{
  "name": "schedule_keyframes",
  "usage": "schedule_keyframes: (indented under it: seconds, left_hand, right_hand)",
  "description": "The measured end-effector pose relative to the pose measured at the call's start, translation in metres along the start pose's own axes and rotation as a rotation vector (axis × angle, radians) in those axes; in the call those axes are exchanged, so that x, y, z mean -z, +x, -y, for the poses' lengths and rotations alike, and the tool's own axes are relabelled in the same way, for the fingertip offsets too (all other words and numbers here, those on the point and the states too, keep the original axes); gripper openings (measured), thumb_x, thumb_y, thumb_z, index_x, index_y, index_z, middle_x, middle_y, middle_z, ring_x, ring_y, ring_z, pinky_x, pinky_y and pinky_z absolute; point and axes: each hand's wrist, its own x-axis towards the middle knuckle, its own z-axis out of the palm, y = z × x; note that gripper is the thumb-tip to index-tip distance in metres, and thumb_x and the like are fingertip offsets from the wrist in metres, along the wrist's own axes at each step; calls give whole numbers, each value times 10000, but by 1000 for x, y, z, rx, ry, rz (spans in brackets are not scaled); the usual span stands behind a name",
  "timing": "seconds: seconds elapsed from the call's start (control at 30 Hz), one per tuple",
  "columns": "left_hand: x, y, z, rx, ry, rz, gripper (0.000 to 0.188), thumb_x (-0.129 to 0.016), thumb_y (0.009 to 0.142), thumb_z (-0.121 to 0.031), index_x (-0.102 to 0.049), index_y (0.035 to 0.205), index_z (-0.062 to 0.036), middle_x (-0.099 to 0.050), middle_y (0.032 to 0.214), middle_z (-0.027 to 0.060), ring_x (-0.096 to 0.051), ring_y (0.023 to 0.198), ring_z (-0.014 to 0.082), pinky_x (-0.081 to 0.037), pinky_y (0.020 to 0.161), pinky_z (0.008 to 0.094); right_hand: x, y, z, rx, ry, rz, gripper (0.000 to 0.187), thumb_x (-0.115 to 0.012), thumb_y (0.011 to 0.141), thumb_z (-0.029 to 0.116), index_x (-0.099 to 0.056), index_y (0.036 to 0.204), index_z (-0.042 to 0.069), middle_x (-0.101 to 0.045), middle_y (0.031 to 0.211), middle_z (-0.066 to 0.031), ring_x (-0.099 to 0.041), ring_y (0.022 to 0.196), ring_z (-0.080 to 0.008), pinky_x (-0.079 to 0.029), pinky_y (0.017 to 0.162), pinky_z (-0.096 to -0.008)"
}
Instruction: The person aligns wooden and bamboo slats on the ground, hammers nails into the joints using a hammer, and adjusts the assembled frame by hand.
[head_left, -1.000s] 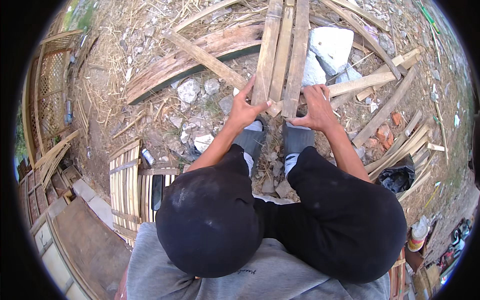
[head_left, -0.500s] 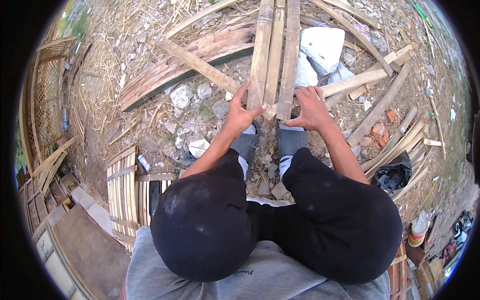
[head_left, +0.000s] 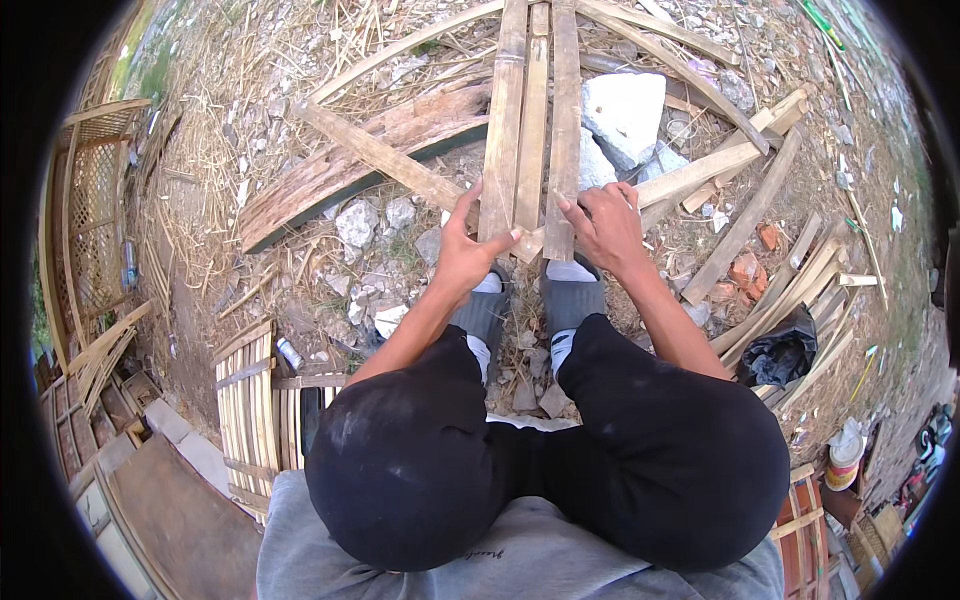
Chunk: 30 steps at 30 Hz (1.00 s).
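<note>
Three long wooden slats lie side by side, pointing away from me: a left slat (head_left: 502,130), a narrower middle slat (head_left: 531,130) and a right slat (head_left: 565,110). Their near ends rest over a crossing joint of angled slats in front of my feet. My left hand (head_left: 466,250) grips the left slat's near end, thumb across its top and fingers along its outer edge. On the other side, my right hand (head_left: 610,228) has its thumb on the right slat near the end, with its fingers bent beside the edge. An angled slat (head_left: 385,155) runs out left and another slat (head_left: 705,170) right.
White stone blocks (head_left: 625,115) lie right of the slats. A rough curved timber (head_left: 350,175) is at left. Bundled strips (head_left: 800,290) and a black plastic bag (head_left: 780,350) lie at right. A slatted wooden panel (head_left: 243,400) is near my left knee.
My right hand has shifted its thumb from the right slat's near end farther up along it, fingers now more bent. The left hand keeps its hold. The whole view has shifted slightly.
</note>
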Motion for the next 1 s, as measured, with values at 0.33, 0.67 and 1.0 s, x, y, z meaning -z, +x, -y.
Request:
schedule_keyframes:
  seconds: [0.33,0.67,1.0]
  left_hand:
    - [4,-1,-109,187,-81,23,796,-734,801,74,-346,1490,-16,-599,1271,176,-670,1045,233,-591,778,332]
    - [-24,36,-165,19,-150,108,805,-736,832,28,-290,1492,-90,-585,1280,137,-652,1094,244,-587,858,403]
    - [-115,65,-72,266,-359,99,771,-672,893,35,-219,1470,-204,-481,1378,124,-571,1216,274,-538,982,473]
  right_hand:
    - [24,30,36,-61,-71,-460,414,-621,895,330,-658,581,62,-632,604,-79,-586,663,-252,-372,859,-414]
    - [110,86,18,115,-119,-738,353,-636,846,233,-619,525,86,-620,583,-41,-584,633,-218,-360,866,-413]
    - [76,70,-108,140,-149,-586,342,-660,832,205,-617,516,81,-593,561,-31,-581,648,-199,-377,922,-416]
